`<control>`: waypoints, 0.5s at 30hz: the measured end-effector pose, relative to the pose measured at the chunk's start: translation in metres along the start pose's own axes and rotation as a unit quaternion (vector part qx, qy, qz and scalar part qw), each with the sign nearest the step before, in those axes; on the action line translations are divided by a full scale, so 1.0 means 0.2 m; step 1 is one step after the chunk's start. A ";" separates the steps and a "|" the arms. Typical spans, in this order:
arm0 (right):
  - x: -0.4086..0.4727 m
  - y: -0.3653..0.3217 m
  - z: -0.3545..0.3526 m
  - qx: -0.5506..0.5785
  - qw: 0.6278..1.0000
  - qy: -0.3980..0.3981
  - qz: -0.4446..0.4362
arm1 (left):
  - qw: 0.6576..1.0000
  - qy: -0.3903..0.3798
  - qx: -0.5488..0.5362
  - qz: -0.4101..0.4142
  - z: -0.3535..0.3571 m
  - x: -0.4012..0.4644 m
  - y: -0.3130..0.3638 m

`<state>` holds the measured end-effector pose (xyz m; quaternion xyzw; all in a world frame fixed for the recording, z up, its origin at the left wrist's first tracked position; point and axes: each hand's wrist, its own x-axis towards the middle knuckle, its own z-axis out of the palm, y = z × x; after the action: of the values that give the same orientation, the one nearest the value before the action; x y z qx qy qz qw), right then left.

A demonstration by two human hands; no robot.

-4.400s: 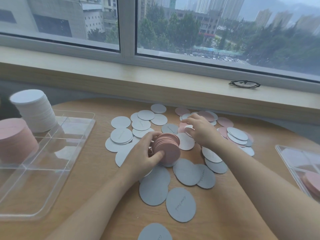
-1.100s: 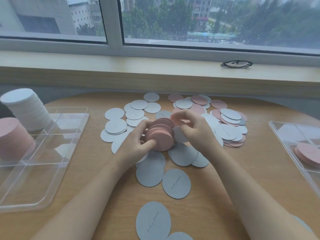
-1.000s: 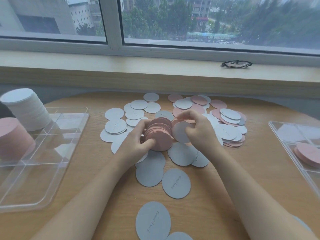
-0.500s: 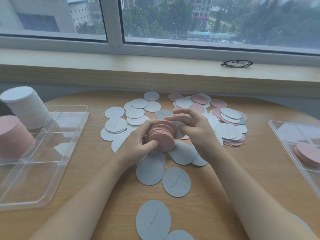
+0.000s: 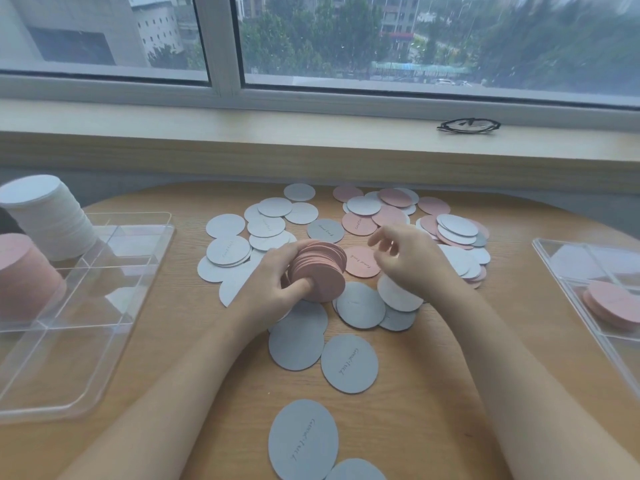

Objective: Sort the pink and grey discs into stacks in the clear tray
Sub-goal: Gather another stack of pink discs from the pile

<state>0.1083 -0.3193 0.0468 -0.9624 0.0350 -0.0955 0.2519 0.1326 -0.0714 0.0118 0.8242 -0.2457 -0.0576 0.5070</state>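
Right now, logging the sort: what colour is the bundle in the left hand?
Pink, clearest in the head view.

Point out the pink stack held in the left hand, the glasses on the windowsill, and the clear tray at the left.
pink stack (image 5: 320, 277), head view, front disc's face.
glasses (image 5: 468, 126), head view, bridge of frame.
clear tray (image 5: 114, 221), head view, far rim.

Pink disc stack (image 5: 320, 271) on edge amid loose discs (image 5: 266, 223), tray (image 5: 104, 271) left.
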 end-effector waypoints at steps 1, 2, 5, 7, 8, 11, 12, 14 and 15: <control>0.01 0.01 0.03 -0.070 0.997 -0.010 -0.015 | 1.000 0.000 0.003 -0.002 0.00 0.00 0.00; 0.02 0.02 0.06 -0.128 0.991 -0.027 -0.021 | 1.000 -0.002 0.002 -0.002 0.00 0.00 0.00; 0.05 0.01 0.12 -0.203 0.977 -0.068 -0.009 | 1.000 -0.010 -0.008 -0.009 0.00 0.00 0.00; 0.07 0.01 0.13 -0.187 0.979 -0.079 0.002 | 1.000 -0.014 -0.010 -0.012 0.00 0.00 0.00; 0.08 0.00 0.13 -0.162 0.983 -0.081 0.010 | 1.000 -0.015 -0.009 -0.012 0.00 0.00 -0.01; 0.08 -0.01 0.10 -0.050 0.997 -0.051 0.027 | 1.000 -0.019 -0.008 -0.009 0.01 0.01 -0.01; 0.08 -0.01 0.10 -0.002 0.999 -0.030 0.028 | 1.000 -0.023 -0.005 -0.007 0.01 0.01 -0.02; 0.06 -0.04 0.08 0.116 0.993 0.002 0.024 | 1.000 -0.028 -0.001 -0.002 0.01 0.01 -0.02; 0.05 -0.06 0.07 0.168 0.986 0.011 0.014 | 1.000 -0.030 0.000 0.000 0.01 0.01 -0.02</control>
<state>0.1212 -0.3029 0.0426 -0.9048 0.0352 -0.1072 0.4105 0.1350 -0.0724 0.0074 0.8224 -0.2603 -0.0821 0.4992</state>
